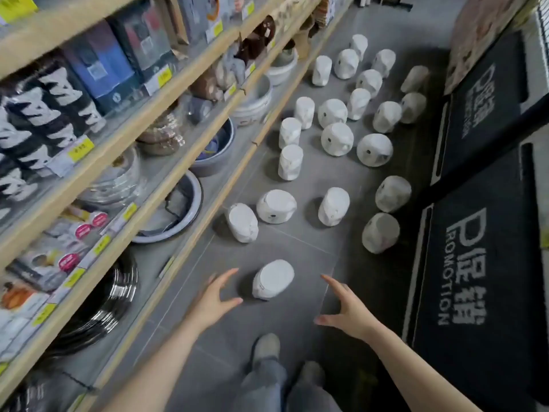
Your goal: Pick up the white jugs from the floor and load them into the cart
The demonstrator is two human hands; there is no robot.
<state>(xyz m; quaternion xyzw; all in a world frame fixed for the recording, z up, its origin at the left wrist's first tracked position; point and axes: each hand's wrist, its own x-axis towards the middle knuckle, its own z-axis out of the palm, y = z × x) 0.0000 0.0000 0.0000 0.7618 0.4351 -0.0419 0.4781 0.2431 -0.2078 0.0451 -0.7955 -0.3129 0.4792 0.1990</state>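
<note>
Two bare forearms in shot, no sleeves showing, no watch, no rings, no gloves. Left hand (215, 295) bare, nails short and plain. Right hand (346, 307) bare too. Below hands: legs in loose grey-blue trousers (264, 385), fabric bunching in folds at ankles. Grey shoes, rounded toes, soft matte uppers: left shoe (266, 346) fully visible, right shoe (312, 373) half-covered by trouser hem. Laces and logos too blurred to read.

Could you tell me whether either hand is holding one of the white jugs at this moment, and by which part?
Nothing is held. The left hand and right hand are spread open on either side of the nearest white jug, touching nothing.
</note>
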